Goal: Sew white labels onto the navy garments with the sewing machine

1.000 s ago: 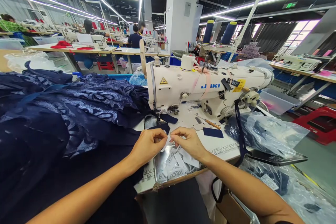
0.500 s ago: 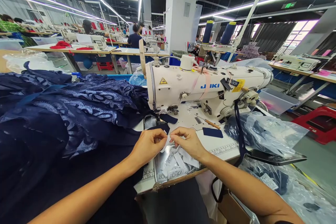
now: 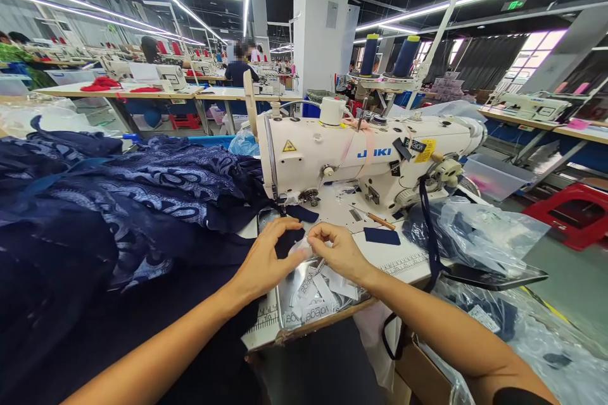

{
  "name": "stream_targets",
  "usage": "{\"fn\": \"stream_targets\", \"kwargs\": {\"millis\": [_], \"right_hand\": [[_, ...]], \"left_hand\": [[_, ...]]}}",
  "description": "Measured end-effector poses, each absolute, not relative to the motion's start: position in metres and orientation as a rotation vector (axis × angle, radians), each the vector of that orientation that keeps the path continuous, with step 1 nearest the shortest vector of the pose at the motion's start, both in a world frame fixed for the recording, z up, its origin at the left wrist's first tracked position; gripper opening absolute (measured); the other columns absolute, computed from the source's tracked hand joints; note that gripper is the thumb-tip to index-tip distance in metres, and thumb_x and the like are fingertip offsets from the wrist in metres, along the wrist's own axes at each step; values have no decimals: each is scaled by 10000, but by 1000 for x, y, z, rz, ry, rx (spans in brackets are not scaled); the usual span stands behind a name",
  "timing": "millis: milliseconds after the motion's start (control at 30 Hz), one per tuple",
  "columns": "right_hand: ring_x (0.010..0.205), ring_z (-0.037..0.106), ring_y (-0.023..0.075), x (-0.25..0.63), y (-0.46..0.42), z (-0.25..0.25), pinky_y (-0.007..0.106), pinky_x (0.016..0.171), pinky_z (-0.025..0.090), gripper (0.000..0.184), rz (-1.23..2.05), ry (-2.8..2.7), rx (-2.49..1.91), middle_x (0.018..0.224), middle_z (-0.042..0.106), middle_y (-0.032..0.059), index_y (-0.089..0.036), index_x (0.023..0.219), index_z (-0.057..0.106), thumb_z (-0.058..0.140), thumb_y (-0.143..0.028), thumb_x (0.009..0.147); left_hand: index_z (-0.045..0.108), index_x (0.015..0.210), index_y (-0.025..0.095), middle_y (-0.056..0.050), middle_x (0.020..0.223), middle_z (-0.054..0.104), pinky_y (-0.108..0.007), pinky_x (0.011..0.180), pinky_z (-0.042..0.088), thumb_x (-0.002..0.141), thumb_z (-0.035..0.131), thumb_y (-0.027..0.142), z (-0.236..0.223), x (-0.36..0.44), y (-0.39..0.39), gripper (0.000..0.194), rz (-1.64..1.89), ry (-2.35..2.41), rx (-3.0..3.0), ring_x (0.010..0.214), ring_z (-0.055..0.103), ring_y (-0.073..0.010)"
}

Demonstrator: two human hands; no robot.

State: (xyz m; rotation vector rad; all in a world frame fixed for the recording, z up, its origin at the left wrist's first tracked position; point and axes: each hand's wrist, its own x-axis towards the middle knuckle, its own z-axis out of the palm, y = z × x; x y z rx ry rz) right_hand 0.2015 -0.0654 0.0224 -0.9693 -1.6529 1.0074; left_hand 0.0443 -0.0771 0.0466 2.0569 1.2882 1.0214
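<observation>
My left hand and my right hand meet in front of the needle of a white sewing machine. Both pinch a small white label between their fingertips. Just beyond the fingers lies a small navy fabric piece. Under my hands sits a clear bag of white printed labels on the machine table. A big heap of navy patterned lace fabric covers the table to the left, touching my left forearm.
A navy patch and a pencil-like tool lie right of my hands. Plastic bags of dark pieces sit at the right. A red stool stands on the floor. Other people work at machines in the back.
My hands have shifted slightly toward the machine's needle with the label, and my left fingers have stretched forward. The camera has tilted down a little.
</observation>
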Motion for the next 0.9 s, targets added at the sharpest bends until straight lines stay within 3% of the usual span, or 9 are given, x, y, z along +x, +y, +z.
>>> {"fn": "stream_targets", "kwargs": {"millis": [67, 233, 467, 633, 767, 900], "right_hand": [[530, 399, 79, 203, -64, 25, 219, 523, 336, 96, 1012, -1650, -967, 554, 450, -45, -160, 632, 520, 493, -215, 706], [517, 390, 74, 207, -60, 31, 218, 522, 325, 97, 1049, -1588, -975, 546, 448, -45, -157, 627, 510, 501, -232, 687], [431, 353, 59, 207, -57, 32, 208, 445, 277, 132, 1182, -1450, -1001, 493, 453, -56, -159, 612, 506, 527, -282, 653], [421, 350, 55, 207, -58, 35, 204, 438, 271, 146, 1215, -1399, -1002, 470, 460, -55, -157, 597, 503, 543, -291, 639], [417, 349, 54, 208, -59, 35, 204, 438, 271, 154, 1232, -1385, -980, 467, 465, -54, -159, 587, 498, 551, -294, 637], [413, 331, 50, 206, -61, 36, 204, 431, 254, 154, 1233, -1405, -961, 454, 437, -64, -155, 598, 506, 551, -297, 637]], "left_hand": [[597, 927, 169, -51, 954, 629, -312, 812, 408, 667, 573, 328, 47, 44, -76, 305, 907, 1211, 1994, 891, 554, -198], [623, 678, 147, -22, 655, 640, -261, 639, 426, 684, 544, 325, 45, 40, -72, 194, 782, 1202, 1776, 639, 570, -156], [620, 648, 149, -12, 611, 633, -242, 603, 418, 636, 589, 283, 43, 40, -73, 139, 860, 1190, 1608, 602, 568, -137], [634, 790, 151, -22, 675, 648, -287, 705, 437, 638, 622, 353, 46, 39, -74, 253, 863, 1154, 1518, 677, 586, -163], [626, 924, 145, -72, 870, 661, -330, 830, 396, 714, 511, 525, 50, 37, -72, 449, 939, 1111, 1378, 868, 573, -205], [631, 909, 149, -71, 903, 656, -321, 836, 368, 701, 554, 489, 53, 41, -71, 406, 815, 993, 1351, 910, 553, -213]]}}
